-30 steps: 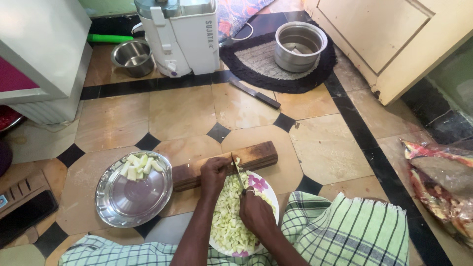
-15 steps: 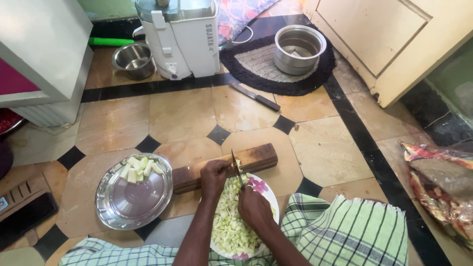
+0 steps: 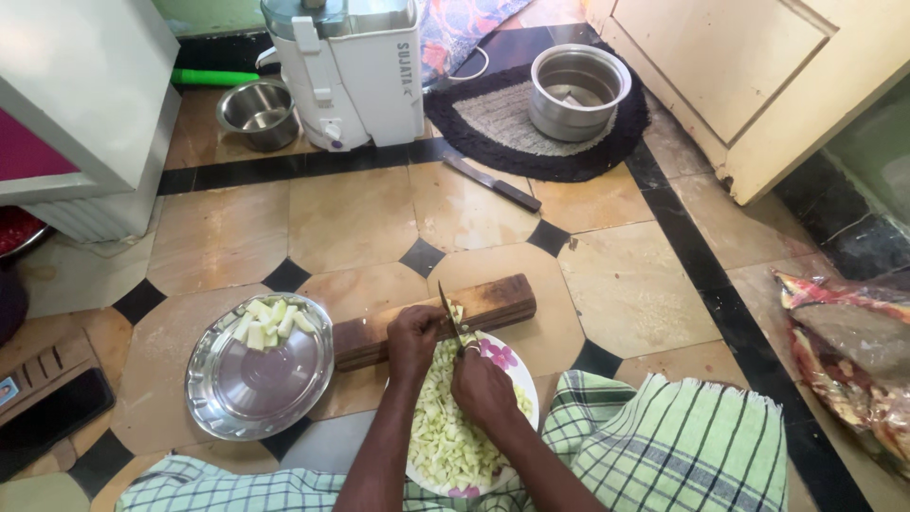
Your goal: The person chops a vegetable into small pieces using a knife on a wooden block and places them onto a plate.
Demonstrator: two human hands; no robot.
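Down on the tiled floor (image 3: pixel 360 218), the right hand (image 3: pixel 483 387) has its fingers wrapped closed around the handle of a small knife (image 3: pixel 449 317), whose blade stands tilted over the near edge of a wooden block (image 3: pixel 431 318). The left hand (image 3: pixel 413 339) rests on that same edge just left of the blade, fingers curled down on a pale green piece of vegetable that is mostly hidden under them. Right below both hands sits a white flowered plate (image 3: pixel 507 358), touching the block's near side and heaped with chopped green vegetable pieces (image 3: pixel 441 427). Just beside the block's left end lies a round steel plate (image 3: pixel 256 374) with a small pile of pale chunks (image 3: pixel 270 320) at its far rim. A green checked cloth (image 3: pixel 664 446) covers the person's lap at the bottom edge of the view. Farther off, a second knife (image 3: pixel 493 182) lies on the floor near a dark mat (image 3: pixel 493 118), which carries a steel pot (image 3: pixel 576 90). A white appliance (image 3: pixel 346 71) and a small steel bowl (image 3: pixel 256 112) stand by the far wall.
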